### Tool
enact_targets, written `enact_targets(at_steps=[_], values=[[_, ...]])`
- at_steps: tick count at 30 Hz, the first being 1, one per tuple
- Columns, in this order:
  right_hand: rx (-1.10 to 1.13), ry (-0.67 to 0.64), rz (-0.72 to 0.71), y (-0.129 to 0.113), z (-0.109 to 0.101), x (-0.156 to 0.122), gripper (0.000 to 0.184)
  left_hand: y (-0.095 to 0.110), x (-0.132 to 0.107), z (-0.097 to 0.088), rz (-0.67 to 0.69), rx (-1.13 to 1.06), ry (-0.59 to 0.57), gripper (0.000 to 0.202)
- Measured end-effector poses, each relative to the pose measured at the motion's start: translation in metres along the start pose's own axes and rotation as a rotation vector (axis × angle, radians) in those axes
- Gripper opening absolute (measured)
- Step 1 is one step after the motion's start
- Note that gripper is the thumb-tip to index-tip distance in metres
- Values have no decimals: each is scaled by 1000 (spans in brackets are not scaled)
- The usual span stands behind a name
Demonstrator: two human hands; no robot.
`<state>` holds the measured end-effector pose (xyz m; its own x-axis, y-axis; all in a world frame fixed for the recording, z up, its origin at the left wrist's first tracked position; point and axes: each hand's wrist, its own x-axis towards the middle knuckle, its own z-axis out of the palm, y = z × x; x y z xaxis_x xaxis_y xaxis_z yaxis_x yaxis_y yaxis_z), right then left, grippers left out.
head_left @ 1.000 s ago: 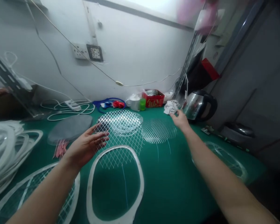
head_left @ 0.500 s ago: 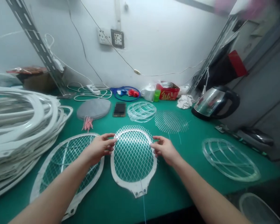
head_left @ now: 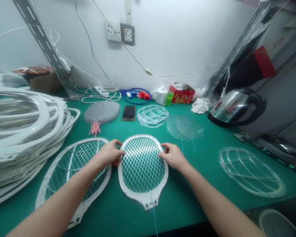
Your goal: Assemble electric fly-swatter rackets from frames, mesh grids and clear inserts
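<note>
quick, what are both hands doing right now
Left hand: closed, holding the left rim of the white meshed racket frame.
Right hand: closed, holding the frame's right rim.

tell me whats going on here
A person has both bare hands on a white racket-shaped frame lying on a green table mat. Their left hand is at the frame's left rim and their right hand at its right rim, with white mesh across the opening. A blue thread trails from the frame's lower end. Another meshed frame lies to the left, beside a tall pile of white frames.
</note>
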<state>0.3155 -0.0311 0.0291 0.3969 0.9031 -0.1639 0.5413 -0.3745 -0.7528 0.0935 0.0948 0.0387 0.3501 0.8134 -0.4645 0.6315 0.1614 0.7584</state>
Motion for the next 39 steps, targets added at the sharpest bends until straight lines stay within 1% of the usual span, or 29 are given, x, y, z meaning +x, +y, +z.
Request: enact_targets(at_steps=[5, 12, 15, 17, 21, 24, 26, 27, 28, 29, 31, 32, 33, 34, 36, 37, 38, 39], values=[[2, -10, -8, -3, 0, -4, 49, 2, -3, -1, -8, 120, -7, 59], [-158, -2, 1, -1, 6, 2, 49, 9, -1, 4, -34, 348, -1, 50], [-201, 6, 0, -2, 8, 2, 49, 8, -1, 4, -20, 480, 40, 46], [-206, 11, -10, -2, 9, 3, 48, 7, 2, 4, 25, 585, 92, 44], [-225, 51, -17, 1, 6, 8, 48, 12, 15, 8, 186, 761, 194, 35], [-308, 88, -19, 7, 3, 13, 47, 20, 22, 19, 263, 810, 247, 30], [-366, 97, -30, 11, 3, 15, 46, 26, 18, 30, 323, 841, 279, 30], [-388, 96, -35, 13, 3, 15, 45, 27, 13, 36, 378, 857, 275, 31], [-406, 95, -37, 15, 4, 16, 44, 28, 5, 42, 454, 869, 241, 31], [-418, 94, -36, 16, 4, 16, 43, 27, -3, 47, 540, 877, 174, 31], [-431, 93, -34, 19, 6, 18, 42, 22, -19, 56, 694, 883, 3, 34], [-435, 96, -35, 20, 6, 20, 42, 19, -26, 60, 740, 886, -67, 36], [-441, 105, -39, 21, 6, 21, 42, 15, -32, 63, 761, 891, -107, 39], [-447, 122, -48, 20, 5, 21, 42, 11, -35, 65, 770, 902, -118, 42], [-451, 181, -85, 15, 3, 14, 43, 5, -39, 69, 776, 931, -102, 46], [-440, 214, -114, 12, 2, 6, 42, 4, -39, 71, 783, 947, -92, 47], [-416, 220, -147, 7, 1, -6, 37, 4, -40, 72, 794, 963, -73, 47], [-380, 192, -181, 2, 2, -20, 31, 5, -41, 73, 811, 977, -51, 47]])
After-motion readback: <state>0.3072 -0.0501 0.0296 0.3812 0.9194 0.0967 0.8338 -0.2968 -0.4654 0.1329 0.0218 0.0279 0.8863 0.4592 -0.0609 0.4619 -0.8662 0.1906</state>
